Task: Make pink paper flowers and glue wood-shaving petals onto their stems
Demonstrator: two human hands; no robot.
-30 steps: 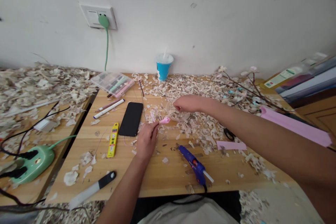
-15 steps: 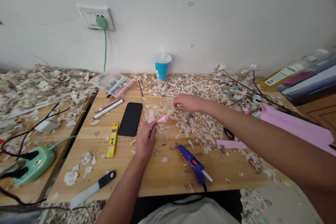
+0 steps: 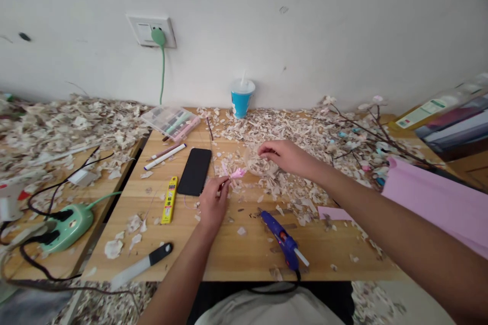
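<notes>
My left hand (image 3: 213,202) is closed in a pinch on the thin stem of a small pink flower (image 3: 238,173), whose head points right. To the right of the flower, my right hand (image 3: 281,155) hovers over a clear round dish (image 3: 250,161) among pale petals. Its fingers are bent together, and whatever they may hold is hidden. Nearer to me, a purple glue gun (image 3: 280,237) with a white glue stick lies on the wooden table. A black phone (image 3: 194,171) rests left of the flower.
Dry pale petals (image 3: 305,129) cover the back and right of the table. A blue cup (image 3: 241,104) stands by the wall. Around lie a yellow packet (image 3: 169,200), a scraper (image 3: 143,265), a marker (image 3: 165,157), pink paper (image 3: 438,200), twigs (image 3: 385,137) and a green power strip (image 3: 70,228).
The view has shifted a little to the left. My right hand stays over the dish, its fingers slightly moved. My left hand keeps the pink flower in about the same place.
</notes>
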